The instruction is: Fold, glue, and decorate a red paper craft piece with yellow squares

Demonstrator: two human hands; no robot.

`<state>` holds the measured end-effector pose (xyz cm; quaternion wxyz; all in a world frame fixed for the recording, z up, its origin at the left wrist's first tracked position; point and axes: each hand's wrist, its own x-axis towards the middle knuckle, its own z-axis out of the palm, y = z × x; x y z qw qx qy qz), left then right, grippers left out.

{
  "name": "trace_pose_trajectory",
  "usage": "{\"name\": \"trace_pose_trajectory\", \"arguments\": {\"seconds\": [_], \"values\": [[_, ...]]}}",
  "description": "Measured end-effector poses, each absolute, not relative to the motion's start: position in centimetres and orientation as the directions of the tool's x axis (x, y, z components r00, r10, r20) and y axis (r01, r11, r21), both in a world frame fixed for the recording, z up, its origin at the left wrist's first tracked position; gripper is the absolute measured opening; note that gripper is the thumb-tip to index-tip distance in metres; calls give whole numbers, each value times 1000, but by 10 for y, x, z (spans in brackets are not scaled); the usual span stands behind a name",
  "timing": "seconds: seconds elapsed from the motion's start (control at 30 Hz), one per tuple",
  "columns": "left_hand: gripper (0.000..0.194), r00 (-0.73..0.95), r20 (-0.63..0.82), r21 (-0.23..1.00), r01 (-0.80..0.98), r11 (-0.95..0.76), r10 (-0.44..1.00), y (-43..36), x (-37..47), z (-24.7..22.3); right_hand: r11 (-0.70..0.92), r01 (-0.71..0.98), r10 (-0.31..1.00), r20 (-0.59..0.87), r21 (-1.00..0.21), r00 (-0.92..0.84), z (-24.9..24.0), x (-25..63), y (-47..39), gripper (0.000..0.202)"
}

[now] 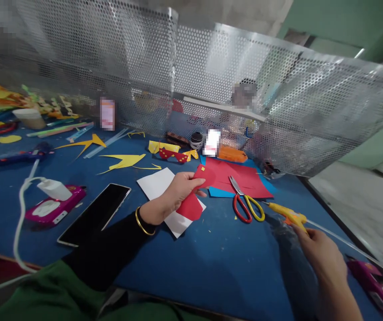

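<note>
Between the thumb and fingers of my left hand (180, 191) is a piece of red paper (191, 207) with a small yellow square on its upper end. That hand is over a white sheet (158, 182) lying on the table. At the right, my right hand (323, 252) is closed around a yellow glue gun (288, 214) with a clear glue stick in its back, its nozzle pointing left. Scissors (243, 196) with one red and one yellow handle lie slightly open between my hands, their blades on red sheets (258, 178).
A black phone (96, 214) and a pink power socket (58, 209) lie left. Yellow paper cutouts (124, 161), red paper glasses (173, 155) and an orange case (231, 154) sit farther back. A perforated metal screen (218, 76) borders the table, with a person behind it.
</note>
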<state>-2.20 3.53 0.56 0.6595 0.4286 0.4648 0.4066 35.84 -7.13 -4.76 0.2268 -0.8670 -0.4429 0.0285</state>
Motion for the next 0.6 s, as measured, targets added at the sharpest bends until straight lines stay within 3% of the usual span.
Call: {"name": "trace_pose_trajectory", "arguments": {"seconds": [0.07,0.17,0.27,0.4,0.5,0.6], "values": [[10,248,-254,945,-144,294,935,35,-22,5,-620,698,704,138,-358,697,-44,353,-75,40],[9,250,-255,942,-152,298,934,35,-22,5,-634,679,674,165,-372,720,-41,348,-79,36],[8,238,-279,935,-154,320,930,34,-22,8,-580,716,723,158,-388,672,-40,348,-79,36],[6,236,-271,932,-177,315,933,32,-22,10,-494,761,830,35,-420,557,-43,357,-75,47],[6,245,-264,931,-188,313,933,32,-22,9,-420,768,875,11,-484,485,-51,371,-71,52],[4,264,-259,928,-198,315,929,33,-22,8,-407,661,846,13,-631,533,-58,386,-69,45]]}}
